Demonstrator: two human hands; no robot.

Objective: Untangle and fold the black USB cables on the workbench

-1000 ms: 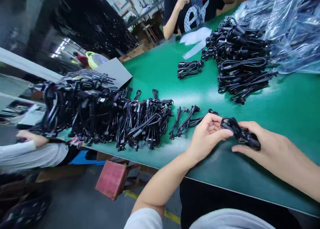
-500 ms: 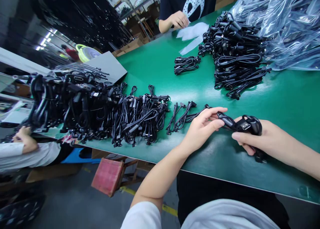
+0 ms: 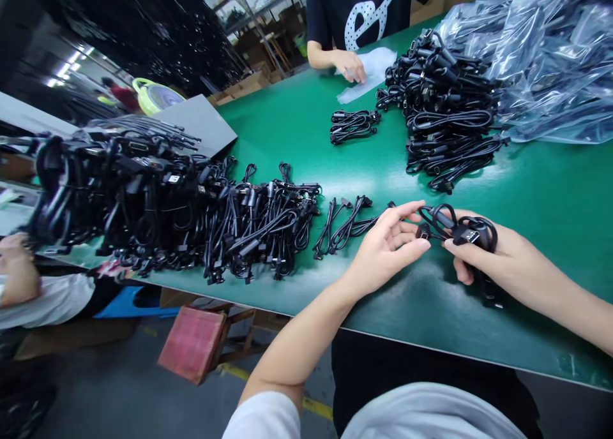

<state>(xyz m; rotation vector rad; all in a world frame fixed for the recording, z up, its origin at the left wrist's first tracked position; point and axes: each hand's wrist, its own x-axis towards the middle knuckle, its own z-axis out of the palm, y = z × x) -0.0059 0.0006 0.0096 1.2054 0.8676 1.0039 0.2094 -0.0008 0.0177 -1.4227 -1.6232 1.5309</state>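
My right hand [image 3: 507,254] is wrapped round a bundle of coiled black cables [image 3: 483,235] with a metal USB plug showing, just above the green table's front edge. To its left, my left hand [image 3: 390,247] has its thumb and fingers bent round the small connector end and loop of a cable from that bundle. A few loose coiled cables [image 3: 352,225] lie on the table just beyond my left hand. The palm side of my right hand is partly hidden by the cables.
A long heap of black cables [image 3: 258,222] covers the left of the green table [image 3: 297,133]. Cable bundles [image 3: 445,107] and clear plastic bags [image 3: 541,62] lie at the back right. Across the table a person's hand [image 3: 349,66] touches a white sheet. A red stool [image 3: 194,343] stands below.
The cable in my hands has opened into a loop between them, and its end now sits at my left fingertips. The person's hand opposite has moved onto the white sheet.
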